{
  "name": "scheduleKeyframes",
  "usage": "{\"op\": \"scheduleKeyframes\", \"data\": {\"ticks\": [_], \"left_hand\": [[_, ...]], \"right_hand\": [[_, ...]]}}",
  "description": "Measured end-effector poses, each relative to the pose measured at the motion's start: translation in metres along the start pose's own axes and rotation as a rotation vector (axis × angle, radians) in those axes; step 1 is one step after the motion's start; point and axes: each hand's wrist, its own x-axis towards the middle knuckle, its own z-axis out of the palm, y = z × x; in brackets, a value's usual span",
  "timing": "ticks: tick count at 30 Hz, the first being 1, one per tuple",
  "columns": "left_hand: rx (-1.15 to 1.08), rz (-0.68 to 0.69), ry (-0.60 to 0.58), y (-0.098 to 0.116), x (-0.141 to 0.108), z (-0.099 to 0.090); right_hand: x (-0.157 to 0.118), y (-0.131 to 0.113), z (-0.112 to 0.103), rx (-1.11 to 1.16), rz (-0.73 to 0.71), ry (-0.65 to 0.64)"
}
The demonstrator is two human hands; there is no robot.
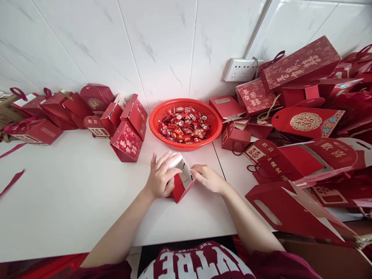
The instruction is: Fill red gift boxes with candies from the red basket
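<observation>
A small red gift box (179,192) stands open on the table in front of me, its white inside facing up. Dark slots show on its inner wall. My left hand (162,176) grips the box's left side, with some fingers over the rim and part of the box hidden behind them. On the other side, my right hand (207,178) pinches the right edge between thumb and curled fingers. Just behind the box sits a red plastic basket (157,133) with many candies (186,126) in red wrappers.
Several finished-looking red gift boxes (127,141) stand at the left by the tiled wall. A heap of folded and flat red boxes (305,120) fills the right side. A white power strip (242,69) is on the wall. Dark red ribbon (13,182) lies at the far left.
</observation>
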Motion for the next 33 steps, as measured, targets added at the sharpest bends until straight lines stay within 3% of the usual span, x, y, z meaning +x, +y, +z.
{"op": "scheduleKeyframes", "data": {"ticks": [4, 6, 9, 15, 18, 20, 23, 29, 33], "left_hand": [[-0.017, -0.023, -0.155, 0.001, 0.001, -0.008], [-0.009, -0.052, -0.169, 0.001, 0.002, -0.01], [-0.024, -0.095, -0.079, 0.001, 0.002, -0.01], [-0.203, -0.272, 0.224, -0.002, 0.001, -0.018], [-0.34, -0.24, 0.098, -0.01, 0.002, -0.028], [-0.354, -0.24, -0.037, -0.016, 0.003, -0.033], [-0.331, -0.296, -0.146, -0.018, 0.004, -0.035], [-0.252, -0.261, -0.297, -0.012, 0.006, -0.031], [-0.194, -0.213, -0.394, -0.011, 0.008, -0.029]], "right_hand": [[0.001, 0.002, 0.001, 0.004, -0.001, -0.003], [0.001, 0.001, 0.0, -0.001, 0.006, 0.002], [-0.001, 0.0, -0.001, -0.019, 0.062, 0.005], [-0.005, 0.0, -0.002, -0.119, 0.197, 0.087], [-0.005, 0.0, -0.005, -0.165, 0.221, 0.129], [-0.004, 0.001, -0.006, -0.178, 0.212, 0.124], [-0.005, 0.002, -0.006, -0.187, 0.175, 0.14], [-0.007, 0.007, -0.007, -0.37, -0.186, 0.438], [-0.008, 0.004, -0.013, -0.45, -0.277, 0.446]]}}
